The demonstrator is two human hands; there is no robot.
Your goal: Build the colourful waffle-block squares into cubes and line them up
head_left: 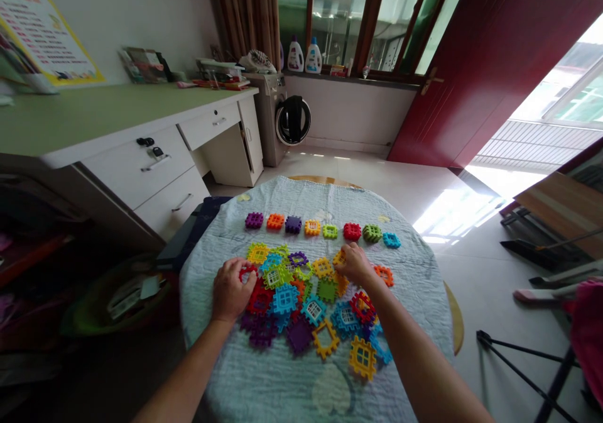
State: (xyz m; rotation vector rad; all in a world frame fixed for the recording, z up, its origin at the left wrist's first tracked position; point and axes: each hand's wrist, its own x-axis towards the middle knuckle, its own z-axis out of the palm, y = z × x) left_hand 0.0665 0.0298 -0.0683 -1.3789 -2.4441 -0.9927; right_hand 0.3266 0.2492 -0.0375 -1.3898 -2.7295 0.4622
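Note:
My left hand (232,290) is at the left side of a loose pile of plastic building tiles, its fingers closed on a red tile (248,273). At the pile's upper right, my right hand (354,263) pinches a yellow tile (338,258), which it partly hides. The pile mixes flat notched squares, among them a light blue tile (285,298), a solid purple tile (300,335) and a yellow frame (325,339). Beyond the pile runs a row of small stacks, from a purple stack (254,220) at the left to a blue one (391,240) at the right.
The round table wears a pale blue cloth (264,379). To the left stands a white desk (136,178) with drawers; behind it is a washing machine (271,118) with its door open. A red door (452,65) and a black tripod leg (513,347) are on the right.

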